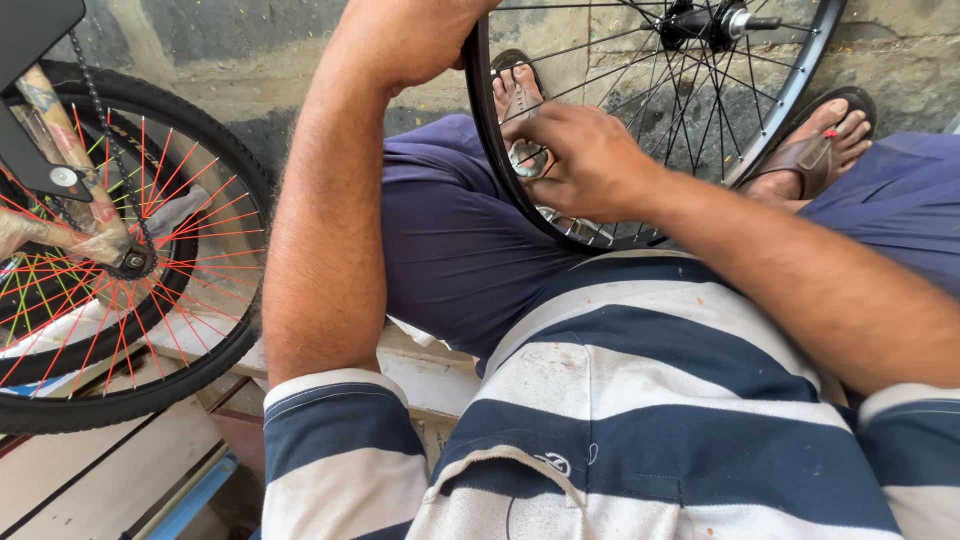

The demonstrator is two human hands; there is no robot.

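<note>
Ahead of me, across the top of the frame, runs a rough concrete wall [250,60], grey with paler patches and a dark stain low down. Daylight falls evenly on it. At lower left I see pale wooden boards [90,470] with dark seams, a blue strip [195,495] along their edge, and worn whitish planks [430,375] beneath me.

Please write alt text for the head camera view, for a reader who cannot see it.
A seated person's left hand grips the top of a bare black wheel rim while the right hand works among its spokes. A bicycle wheel with coloured spokes stands left.
</note>
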